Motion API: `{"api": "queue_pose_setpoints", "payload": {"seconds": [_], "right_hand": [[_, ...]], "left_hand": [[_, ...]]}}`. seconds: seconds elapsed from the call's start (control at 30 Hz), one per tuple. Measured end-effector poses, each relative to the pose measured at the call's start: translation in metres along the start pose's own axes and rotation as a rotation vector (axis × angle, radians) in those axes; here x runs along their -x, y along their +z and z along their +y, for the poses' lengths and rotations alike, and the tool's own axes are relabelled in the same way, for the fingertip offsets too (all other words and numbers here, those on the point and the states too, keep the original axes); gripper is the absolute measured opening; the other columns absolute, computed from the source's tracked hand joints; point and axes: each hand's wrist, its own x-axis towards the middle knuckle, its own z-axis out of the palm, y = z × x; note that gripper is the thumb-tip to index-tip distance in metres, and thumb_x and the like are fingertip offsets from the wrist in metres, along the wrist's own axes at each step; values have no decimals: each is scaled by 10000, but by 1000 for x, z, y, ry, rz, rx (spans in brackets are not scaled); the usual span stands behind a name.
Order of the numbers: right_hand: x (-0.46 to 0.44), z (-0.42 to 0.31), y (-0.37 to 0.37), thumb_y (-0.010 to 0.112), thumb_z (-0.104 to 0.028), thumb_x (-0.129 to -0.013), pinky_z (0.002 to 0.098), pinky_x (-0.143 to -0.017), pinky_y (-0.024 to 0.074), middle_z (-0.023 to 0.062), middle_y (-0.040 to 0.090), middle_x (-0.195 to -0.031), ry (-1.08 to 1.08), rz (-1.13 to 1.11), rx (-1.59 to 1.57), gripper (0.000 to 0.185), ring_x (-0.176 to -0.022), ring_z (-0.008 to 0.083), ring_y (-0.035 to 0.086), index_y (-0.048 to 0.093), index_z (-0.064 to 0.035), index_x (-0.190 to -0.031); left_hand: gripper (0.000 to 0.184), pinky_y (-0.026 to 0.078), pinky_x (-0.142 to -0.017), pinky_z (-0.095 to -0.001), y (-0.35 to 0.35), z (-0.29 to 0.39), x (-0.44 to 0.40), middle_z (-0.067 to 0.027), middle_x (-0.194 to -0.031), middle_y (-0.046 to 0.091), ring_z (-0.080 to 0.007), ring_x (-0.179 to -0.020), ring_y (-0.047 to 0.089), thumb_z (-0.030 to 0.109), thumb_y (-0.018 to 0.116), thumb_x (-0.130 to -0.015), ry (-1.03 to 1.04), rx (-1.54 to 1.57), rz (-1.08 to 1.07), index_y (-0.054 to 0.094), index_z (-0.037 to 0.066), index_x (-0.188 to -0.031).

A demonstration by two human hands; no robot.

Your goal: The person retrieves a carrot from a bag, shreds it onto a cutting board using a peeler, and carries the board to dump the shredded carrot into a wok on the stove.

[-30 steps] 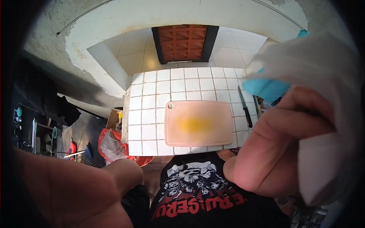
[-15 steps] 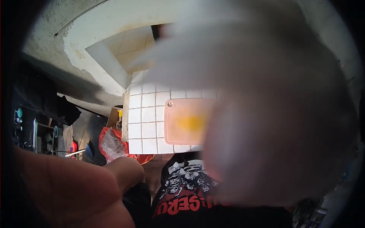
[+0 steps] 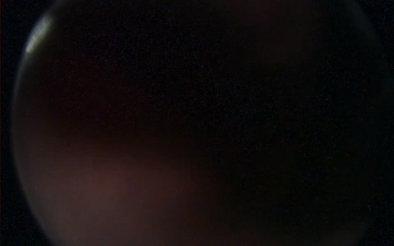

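Observation:
Almost my whole view is dark, covered by something very close to the lens. A dim reddish-brown blur (image 3: 119,192) fills the lower left, perhaps part of a hand, though its outline and fingers do not show. Which hand it might be, and whether it holds anything, I cannot tell. The cutting board and the tiled counter are hidden behind the dark cover.
A small sliver of pale light (image 3: 40,35) shows at the upper left edge. Nothing else of the surroundings can be made out.
Half a second ago a large blurred shape covered the right side, with the tiled counter, pink cutting board and an arm in sight. Now the lens is almost wholly covered and dark.

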Motion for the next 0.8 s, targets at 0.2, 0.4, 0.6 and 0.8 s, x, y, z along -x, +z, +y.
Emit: {"api": "queue_pose_setpoints", "payload": {"seconds": [0.2,0.4,0.6,0.8], "right_hand": [[-1,24,23,688,21,-834,316,-813,541,149,655,-1038,320,151,-416,240,-927,204,655,626,0,-1064],[69,94,-5,648,80,-749,354,-815,504,126,640,-1015,-32,-32,624,305,-912,251,634,673,-8,-1040],[116,79,-62,697,-90,-797,477,-1002,350,150,537,-1219,208,17,983,214,-1180,354,498,618,-52,-993],[200,49,-108,595,9,-878,457,-1007,424,189,561,-1326,207,-19,1021,245,-1186,379,565,527,-23,-1111]], "left_hand": [[589,435,-1011,-448,11,1,21,-262,-1292,551,-349,-1228,526,423,349,-1019,-151,-105,-17,423,-40,-1375],[575,476,-984,-460,66,-12,73,-240,-1265,593,-327,-1198,571,425,315,-1054,-912,614,178,456,-50,-1345],[699,185,-1219,-406,112,2,121,-190,-1561,319,-289,-1465,271,514,258,-1050,-1624,1589,408,243,5,-1528],[796,197,-1202,-404,111,32,211,-129,-1603,251,-261,-1478,231,581,353,-1010,-1572,1533,-188,197,16,-1550]]}}
